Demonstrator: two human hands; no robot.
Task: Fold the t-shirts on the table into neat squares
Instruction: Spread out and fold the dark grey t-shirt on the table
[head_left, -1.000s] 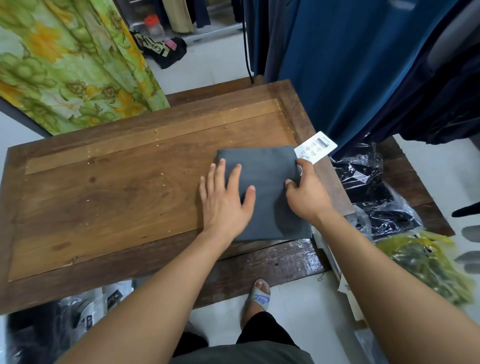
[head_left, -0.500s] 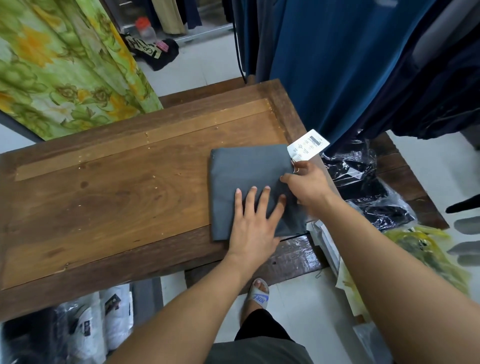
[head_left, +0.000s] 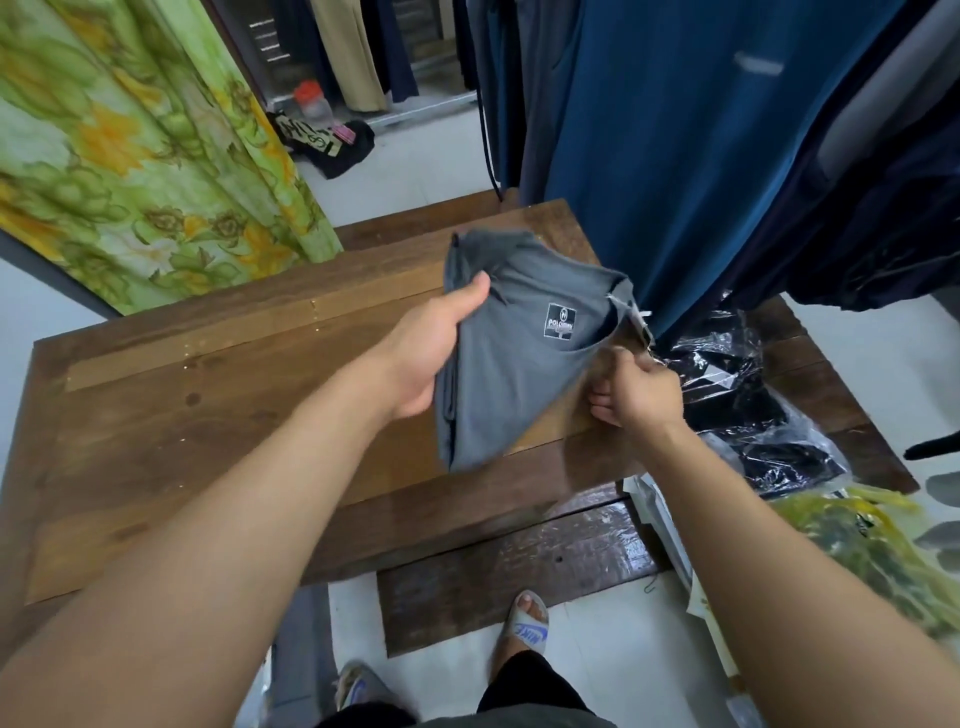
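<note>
A folded grey t-shirt (head_left: 519, 358) with a small dark square logo patch is lifted off the wooden table (head_left: 218, 405) and tilted, its printed side towards me. My left hand (head_left: 431, 353) grips its left edge, thumb on top and fingers underneath. My right hand (head_left: 636, 389) pinches the shirt's right edge near the collar, where a white tag (head_left: 640, 325) hangs. The shirt's lower corner droops toward the tabletop.
Dark garments in clear plastic bags (head_left: 737, 395) lie on a lower bench to the right, with a yellow-green bag (head_left: 872, 540) beyond. Blue clothes (head_left: 675, 156) hang over the table's far right corner. A green floral curtain (head_left: 130, 156) hangs at the left.
The grey shirt lay flat on the table under both hands; now both hands have picked it up and turned it over, showing the logo side.
</note>
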